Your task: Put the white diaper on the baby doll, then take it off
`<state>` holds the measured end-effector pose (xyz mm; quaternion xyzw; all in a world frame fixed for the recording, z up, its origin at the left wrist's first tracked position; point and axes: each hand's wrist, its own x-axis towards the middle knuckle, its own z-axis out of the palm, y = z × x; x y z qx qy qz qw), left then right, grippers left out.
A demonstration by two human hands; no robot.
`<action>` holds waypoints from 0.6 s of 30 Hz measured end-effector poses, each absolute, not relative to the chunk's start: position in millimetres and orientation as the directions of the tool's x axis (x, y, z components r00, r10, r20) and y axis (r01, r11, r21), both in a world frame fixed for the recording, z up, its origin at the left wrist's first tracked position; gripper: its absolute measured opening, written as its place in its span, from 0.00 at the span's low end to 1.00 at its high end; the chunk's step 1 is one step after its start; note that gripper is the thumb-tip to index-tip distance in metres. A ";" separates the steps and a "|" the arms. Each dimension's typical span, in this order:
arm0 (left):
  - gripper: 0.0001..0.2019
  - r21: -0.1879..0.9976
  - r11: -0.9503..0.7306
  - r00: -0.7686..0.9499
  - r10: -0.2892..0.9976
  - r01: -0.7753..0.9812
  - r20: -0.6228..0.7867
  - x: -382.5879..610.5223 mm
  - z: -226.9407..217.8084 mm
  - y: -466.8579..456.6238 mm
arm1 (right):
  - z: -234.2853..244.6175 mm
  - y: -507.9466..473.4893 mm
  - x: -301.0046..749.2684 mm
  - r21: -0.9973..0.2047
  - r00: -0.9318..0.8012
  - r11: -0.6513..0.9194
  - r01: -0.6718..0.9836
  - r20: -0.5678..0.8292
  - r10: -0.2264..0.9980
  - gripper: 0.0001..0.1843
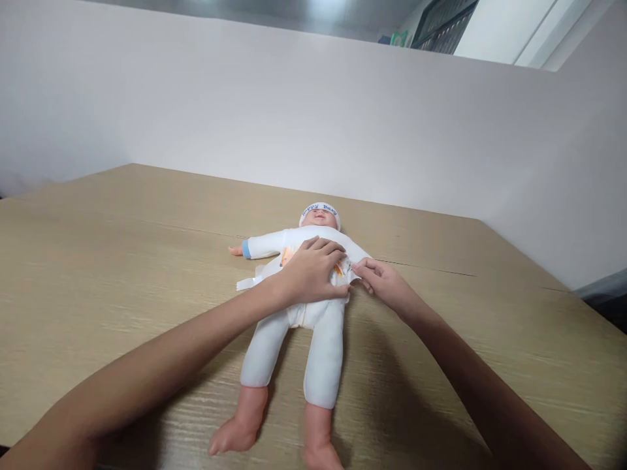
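A baby doll in a white outfit lies on its back, its head away from me and its bare feet towards me. A white diaper is around its hips, and a printed picture shows on the front. My left hand lies over the doll's belly on the diaper front, fingers stretched and thumb apart. On the right of the waist, my right hand is closed, pinching the diaper's side edge between thumb and fingers. Out to the left, a loose fastening tab sticks out flat. My left hand hides part of the diaper front.
The wooden table extends around the doll, with a seam across it. Behind it stands a pale partition wall. A white headband with blue lettering is on the doll's head.
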<state>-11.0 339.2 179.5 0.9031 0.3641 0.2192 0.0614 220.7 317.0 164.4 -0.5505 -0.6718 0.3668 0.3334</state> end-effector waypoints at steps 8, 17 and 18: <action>0.24 0.367 -0.735 0.627 0.678 0.570 0.384 -13.6 172.9 345.1 | 160.7 330.7 178.6 -0.918 -0.192 0.093 0.385 0.019 0.981 0.24; 0.36 0.709 -0.657 0.659 0.656 0.256 0.369 -54.3 182.9 348.9 | 132.5 274.6 186.7 -0.571 -0.324 0.608 0.552 0.524 0.787 0.25; 0.32 0.729 -0.647 0.636 0.665 0.226 0.393 -63.7 180.6 348.5 | 129.8 273.5 188.5 -0.537 -0.354 0.632 0.559 0.534 0.768 0.26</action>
